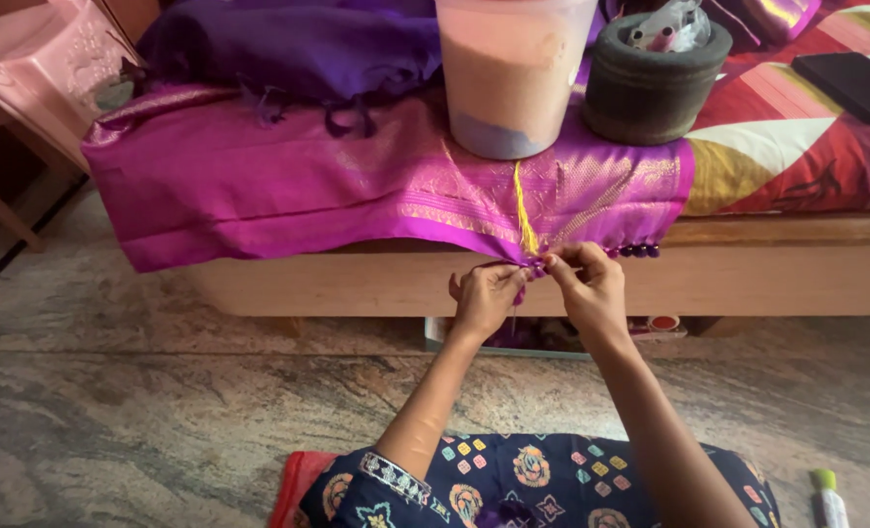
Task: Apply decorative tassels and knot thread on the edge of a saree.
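A magenta silk cloth with a gold border (288,176) hangs over the edge of a wooden bed (748,274). My left hand (484,298) and my right hand (586,284) meet at its lower hem, fingers pinched on a small purple tassel knot (533,266). A yellow thread (523,210) runs up from the knot over the cloth. A row of dark purple tassel beads (638,250) hangs from the hem just right of my right hand.
A translucent plastic tub (508,73) and a round grey stone mortar (650,83) stand on the cloth. A purple cloth (288,44) lies behind, a pink plastic chair (44,68) at left. A small tube (828,499) lies on the stone floor.
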